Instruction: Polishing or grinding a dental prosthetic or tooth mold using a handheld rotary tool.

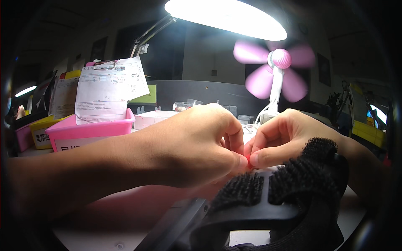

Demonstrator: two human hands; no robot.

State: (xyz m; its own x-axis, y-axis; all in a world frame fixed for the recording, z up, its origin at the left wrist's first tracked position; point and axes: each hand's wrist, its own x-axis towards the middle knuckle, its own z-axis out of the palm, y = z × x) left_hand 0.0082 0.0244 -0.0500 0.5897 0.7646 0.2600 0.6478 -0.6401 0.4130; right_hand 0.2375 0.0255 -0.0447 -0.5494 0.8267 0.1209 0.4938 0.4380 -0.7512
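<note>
Small red piece (248, 160) pinched at fingertips of left hand (197, 144) and right hand (289, 136), held between them; its shape mostly hidden. Both hands closed narrow. Pink bin (90, 129) placed beyond left forearm (104, 165), papers (100, 94) stood up in it. Pink fan (280, 58) seen beyond right hand, below lit lamp (226, 16).

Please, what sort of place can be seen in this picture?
Probably a workstation in a workshop, though an office desk is possible: a bright lamp hangs overhead, and clipped papers stand at a pink bin.
</note>
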